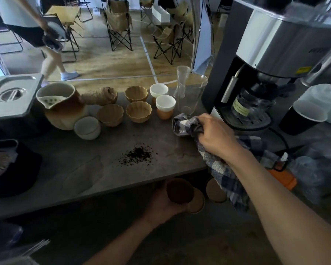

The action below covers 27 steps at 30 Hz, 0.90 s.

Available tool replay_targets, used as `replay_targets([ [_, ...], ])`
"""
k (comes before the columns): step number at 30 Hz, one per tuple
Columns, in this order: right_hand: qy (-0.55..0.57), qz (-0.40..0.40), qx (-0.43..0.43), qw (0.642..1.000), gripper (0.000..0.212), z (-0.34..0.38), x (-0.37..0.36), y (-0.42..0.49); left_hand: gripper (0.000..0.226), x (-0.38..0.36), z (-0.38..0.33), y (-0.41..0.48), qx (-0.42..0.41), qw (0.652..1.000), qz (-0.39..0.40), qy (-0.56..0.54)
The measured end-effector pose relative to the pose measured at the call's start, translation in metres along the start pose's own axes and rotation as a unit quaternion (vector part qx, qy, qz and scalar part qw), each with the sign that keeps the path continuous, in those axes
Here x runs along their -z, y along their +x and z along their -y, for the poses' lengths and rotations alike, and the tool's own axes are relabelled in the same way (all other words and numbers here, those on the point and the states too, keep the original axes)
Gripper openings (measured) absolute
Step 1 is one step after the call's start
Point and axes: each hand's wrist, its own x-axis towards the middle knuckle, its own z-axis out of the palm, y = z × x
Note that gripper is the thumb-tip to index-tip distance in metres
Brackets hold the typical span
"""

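Right hand (216,136) grips cloth (183,126); left hand (161,204) holds cup (180,190), dim in shadow.

Jug (62,106) beside cups (138,111) (tan, scalloped)

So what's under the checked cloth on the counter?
The right hand grips the checked cloth, bunched on the grey counter; its tail hangs off the edge, and dark grounds lie apart, uncovered. Anything beneath the bunch is hidden.

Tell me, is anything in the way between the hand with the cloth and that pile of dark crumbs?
Nothing visible. Only bare counter lies between the checked cloth in the right hand and the dark crumbs. The cups stand farther back, and the left hand holds a brown cup below the front edge.
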Motion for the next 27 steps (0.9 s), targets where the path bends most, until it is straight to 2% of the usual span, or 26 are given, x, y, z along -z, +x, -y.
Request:
replay_targets([
  [5,0.080,0.030,-0.016,0.996,0.032,0.003,0.008,-0.003,0.068,0.009,-0.007,-0.010,-0.007,0.999,-0.035,-0.030],
  [15,0.086,0.063,-0.017,0.994,0.036,0.012,0.015,-0.014,0.071,0.022,-0.022,-0.025,-0.008,0.998,-0.055,-0.033],
  [17,0.095,0.044,-0.019,0.994,0.036,0.013,0.019,-0.016,0.070,0.024,-0.022,-0.029,-0.015,0.998,-0.060,-0.019],
  [21,0.094,-0.048,-0.031,0.994,0.030,0.018,0.025,-0.004,0.068,0.029,-0.020,-0.033,-0.016,0.998,-0.056,0.002],
  [27,0.083,0.021,0.014,0.996,0.055,0.026,0.004,-0.009,0.070,0.033,-0.019,-0.033,-0.013,0.998,-0.061,0.015],
])
